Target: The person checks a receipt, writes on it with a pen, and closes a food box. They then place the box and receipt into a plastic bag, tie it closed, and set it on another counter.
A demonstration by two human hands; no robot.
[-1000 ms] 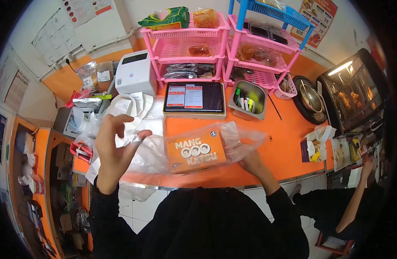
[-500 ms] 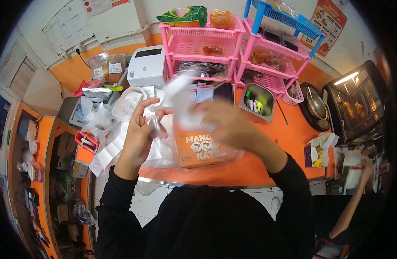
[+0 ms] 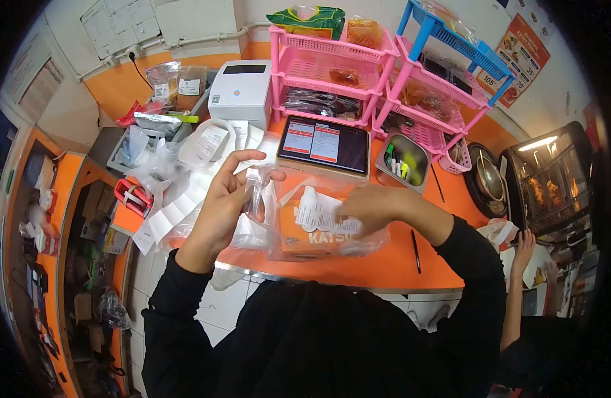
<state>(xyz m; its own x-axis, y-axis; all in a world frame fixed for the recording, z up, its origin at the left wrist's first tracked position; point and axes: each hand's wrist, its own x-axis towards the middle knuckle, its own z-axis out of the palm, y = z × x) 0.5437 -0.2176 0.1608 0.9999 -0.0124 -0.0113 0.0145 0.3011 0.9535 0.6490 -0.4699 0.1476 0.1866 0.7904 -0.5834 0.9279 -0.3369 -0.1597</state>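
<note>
My left hand [image 3: 226,209] pinches the edge of a clear plastic bag [image 3: 269,222] between thumb and fingers. Inside the bag lies an orange food box [image 3: 299,242] with white lettering, of which "KATSU" can be read. In my right hand [image 3: 375,205] is a printed paper receipt [image 3: 315,211], slightly curled, held over the box top within the bag's opening. The right fingertips are partly hidden behind the hand. Behind the box, a tablet [image 3: 328,142] with a lit screen rests on a stand.
A white label printer [image 3: 241,96] stands behind crumpled plastic bags and receipt strips. Pink racks [image 3: 332,79] hold packets at the back, beside a metal tub of markers [image 3: 403,159]. A black pen [image 3: 415,252] lies right of the box. A co-worker's hand [image 3: 523,249] is near the glass warmer.
My right hand has brought the receipt down from above the box to the box top, uncovering the tablet. My left hand keeps the bag. The co-worker's hand has moved left, and the view has shifted.
</note>
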